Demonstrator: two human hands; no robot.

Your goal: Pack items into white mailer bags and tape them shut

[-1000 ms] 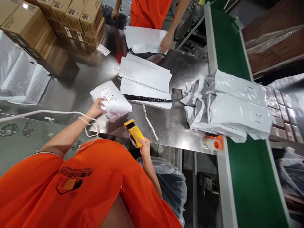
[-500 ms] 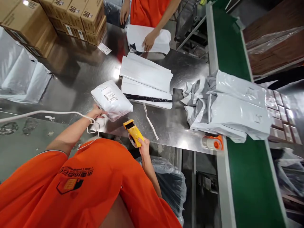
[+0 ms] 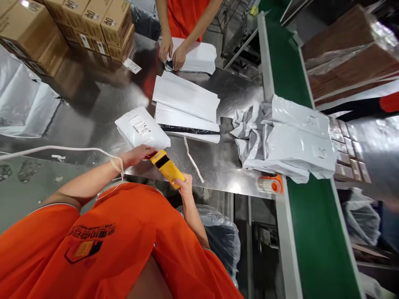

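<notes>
From where I stand, the white cable [image 3: 56, 148] looping at the person's left wrist is the nearest hazard: an arm drawn back could snag it and jerk the hand. The right hand [image 3: 186, 185] is closed around the lower end of the tape dispenser [image 3: 167, 169], at the near edge of the worktop [image 3: 90, 124]. The left hand [image 3: 141, 154] has its fingers bent at the dispenser's head; whether they pinch anything I cannot tell. A slip or twist there could nick them on a cutting edge (none can be made out from here). Just beyond, the parcel [image 3: 141, 128] lies on the worktop; a knock could skew it, since neither hand appears to pin it down.

As to appearance, the dispenser is bright yellow and held at a slant, a black band across its head. The parcel is white, plump and lightly creased, its printed label [image 3: 140, 125] face up. Past it lie flat white bags [image 3: 187, 97]; farther off, a co-worker's hands [image 3: 180, 57] rest on a further bag [image 3: 202, 56].
</notes>
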